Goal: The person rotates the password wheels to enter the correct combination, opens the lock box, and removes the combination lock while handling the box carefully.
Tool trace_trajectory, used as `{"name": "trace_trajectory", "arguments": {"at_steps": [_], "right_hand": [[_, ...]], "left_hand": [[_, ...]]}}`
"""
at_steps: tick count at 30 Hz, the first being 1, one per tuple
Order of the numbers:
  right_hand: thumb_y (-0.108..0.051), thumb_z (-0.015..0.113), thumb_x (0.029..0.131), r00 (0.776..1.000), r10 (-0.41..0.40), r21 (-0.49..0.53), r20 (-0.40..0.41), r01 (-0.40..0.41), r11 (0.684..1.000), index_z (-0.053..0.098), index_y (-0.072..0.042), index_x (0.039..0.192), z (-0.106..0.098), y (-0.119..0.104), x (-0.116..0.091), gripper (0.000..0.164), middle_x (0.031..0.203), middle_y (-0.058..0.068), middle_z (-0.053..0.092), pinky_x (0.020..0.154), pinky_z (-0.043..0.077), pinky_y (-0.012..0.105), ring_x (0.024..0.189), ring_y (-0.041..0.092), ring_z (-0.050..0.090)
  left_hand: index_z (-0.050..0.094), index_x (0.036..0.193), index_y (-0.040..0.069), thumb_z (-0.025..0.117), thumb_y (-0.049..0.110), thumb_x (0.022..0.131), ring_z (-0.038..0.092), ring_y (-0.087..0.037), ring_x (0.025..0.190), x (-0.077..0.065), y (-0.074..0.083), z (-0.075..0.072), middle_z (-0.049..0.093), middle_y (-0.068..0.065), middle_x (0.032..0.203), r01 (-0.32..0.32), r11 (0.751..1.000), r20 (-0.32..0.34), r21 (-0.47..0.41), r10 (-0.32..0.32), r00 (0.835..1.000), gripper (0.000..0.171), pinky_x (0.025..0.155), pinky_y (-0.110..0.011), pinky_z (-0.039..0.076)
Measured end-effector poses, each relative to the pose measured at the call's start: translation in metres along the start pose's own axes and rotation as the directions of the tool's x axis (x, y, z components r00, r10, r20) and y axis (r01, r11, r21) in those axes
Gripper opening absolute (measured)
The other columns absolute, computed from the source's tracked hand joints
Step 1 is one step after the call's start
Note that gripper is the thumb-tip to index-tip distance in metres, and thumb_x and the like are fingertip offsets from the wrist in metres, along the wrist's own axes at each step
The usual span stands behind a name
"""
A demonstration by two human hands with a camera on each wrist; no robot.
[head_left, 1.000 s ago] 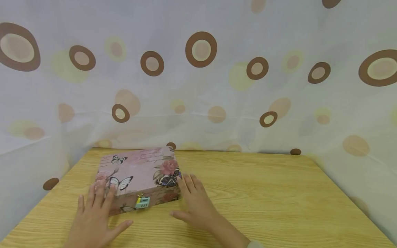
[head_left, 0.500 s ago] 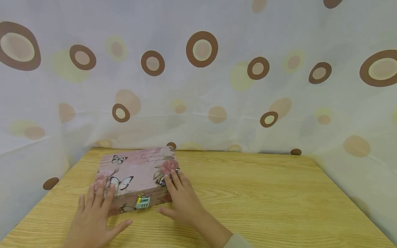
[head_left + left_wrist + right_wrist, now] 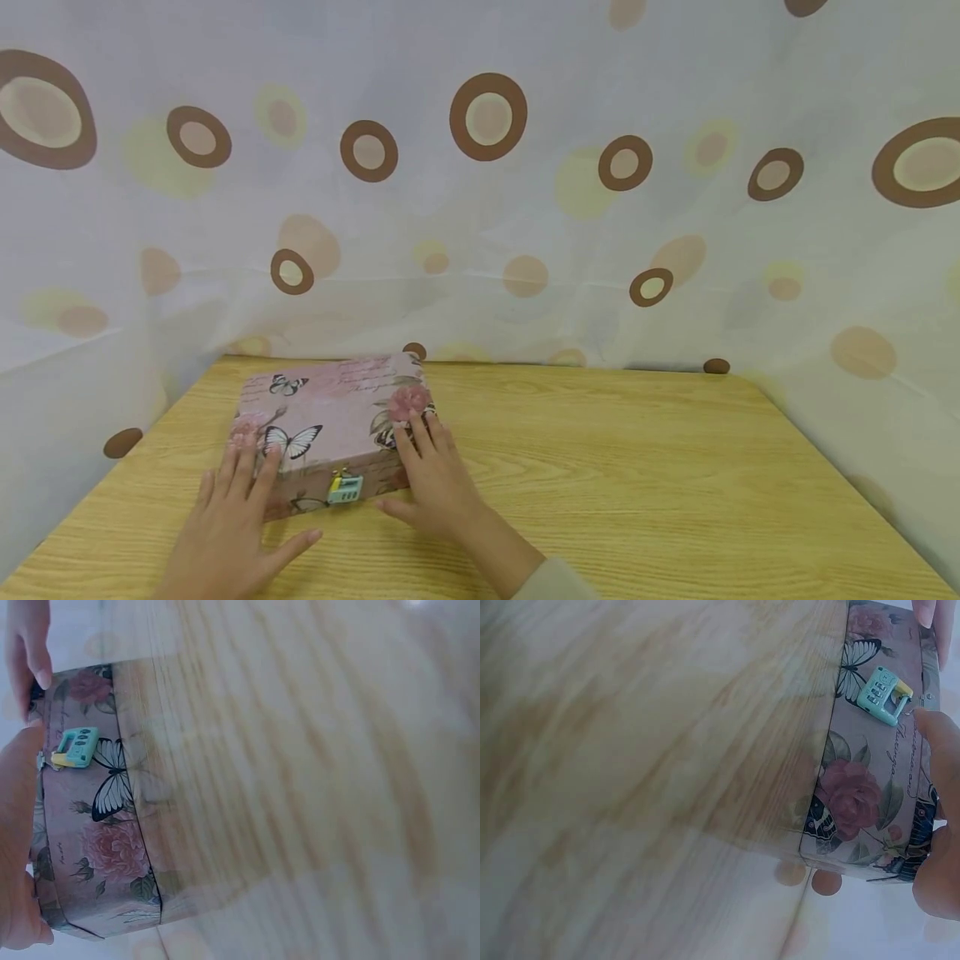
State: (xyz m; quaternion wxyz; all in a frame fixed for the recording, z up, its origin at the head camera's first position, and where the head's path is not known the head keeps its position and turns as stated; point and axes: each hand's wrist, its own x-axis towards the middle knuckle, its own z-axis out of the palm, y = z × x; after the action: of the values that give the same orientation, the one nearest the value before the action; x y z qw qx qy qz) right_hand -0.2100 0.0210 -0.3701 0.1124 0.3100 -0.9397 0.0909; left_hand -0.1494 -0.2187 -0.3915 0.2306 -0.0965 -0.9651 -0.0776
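A pink box (image 3: 330, 408) printed with roses, butterflies and script lies closed on the left side of the table. From the middle of its front hangs a small mint-green combination padlock (image 3: 345, 489) with a yellow part, also seen close in the left wrist view (image 3: 77, 747) and the right wrist view. My left hand (image 3: 225, 525) rests its spread fingers on the box's front left corner, thumb pointing right. On the front right corner lie the straight fingers of my right hand (image 3: 438, 483), its thumb in front of the box. Parts of both hands are cut off in the wrist views.
The light wood-grain table (image 3: 637, 475) stretches away to the right of the box. Behind it and along both sides hangs a pale curtain (image 3: 562, 308) with brown rings and beige dots.
My right hand has moved left from the box's right edge onto its front right corner. The left hand and the box have stayed nearly in place.
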Motion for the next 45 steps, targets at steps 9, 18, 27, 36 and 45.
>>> {"name": "trace_trajectory", "arguments": {"at_steps": [9,18,27,36,45], "right_hand": [[-0.051,0.052,0.085,1.0,0.022,0.071,0.012,-0.023,0.997,0.025,-0.007,0.142,0.0013,0.0002,0.0033,0.077,0.15,0.014,0.018,0.114,0.017,0.049,0.139,0.03,0.013],[-0.05,0.052,0.085,0.999,-0.019,-0.025,-0.033,0.018,1.0,0.031,-0.008,0.14,0.0044,0.0049,0.0056,0.072,0.147,0.013,0.028,0.113,0.024,0.045,0.137,0.028,0.023],[-0.049,0.054,0.085,0.999,-0.035,-0.051,-0.036,0.033,0.998,0.031,-0.008,0.14,0.0044,0.0067,0.0058,0.071,0.147,0.011,0.029,0.112,0.026,0.044,0.136,0.028,0.024],[-0.048,0.054,0.085,0.998,-0.038,-0.065,-0.044,0.035,0.997,0.032,-0.008,0.139,0.0036,0.0074,0.0052,0.071,0.146,0.012,0.03,0.112,0.026,0.043,0.136,0.028,0.026],[-0.048,0.055,0.084,0.997,-0.046,-0.084,-0.059,0.041,0.996,0.033,-0.008,0.139,0.0042,0.0063,0.0042,0.071,0.145,0.012,0.031,0.112,0.027,0.043,0.135,0.029,0.027]], "left_hand": [[0.028,0.139,0.001,0.058,0.063,0.073,0.013,-0.042,0.135,0.0029,-0.0008,-0.0031,0.012,-0.025,0.148,0.015,0.999,0.053,-0.028,-0.014,0.998,0.097,0.105,-0.064,0.019],[0.03,0.139,0.001,0.06,0.059,0.075,0.014,-0.044,0.135,0.0053,-0.0058,-0.0022,0.021,-0.031,0.143,-0.004,0.999,0.049,-0.045,0.006,0.999,0.092,0.101,-0.066,0.024],[0.032,0.138,0.002,0.06,0.051,0.079,0.023,-0.048,0.13,0.0064,-0.0089,-0.0035,0.025,-0.032,0.141,-0.007,0.998,0.068,-0.055,0.011,0.998,0.082,0.1,-0.065,0.027],[0.035,0.136,0.002,0.065,0.048,0.076,0.025,-0.048,0.128,0.0067,-0.0084,0.0008,0.026,-0.032,0.141,-0.029,0.997,0.004,-0.073,0.029,1.0,0.081,0.106,-0.063,0.02],[0.033,0.137,0.002,0.064,0.05,0.077,0.028,-0.051,0.125,0.0055,-0.0084,-0.0009,0.026,-0.033,0.139,-0.013,0.997,0.041,-0.073,0.016,0.999,0.083,0.1,-0.065,0.026]]}}
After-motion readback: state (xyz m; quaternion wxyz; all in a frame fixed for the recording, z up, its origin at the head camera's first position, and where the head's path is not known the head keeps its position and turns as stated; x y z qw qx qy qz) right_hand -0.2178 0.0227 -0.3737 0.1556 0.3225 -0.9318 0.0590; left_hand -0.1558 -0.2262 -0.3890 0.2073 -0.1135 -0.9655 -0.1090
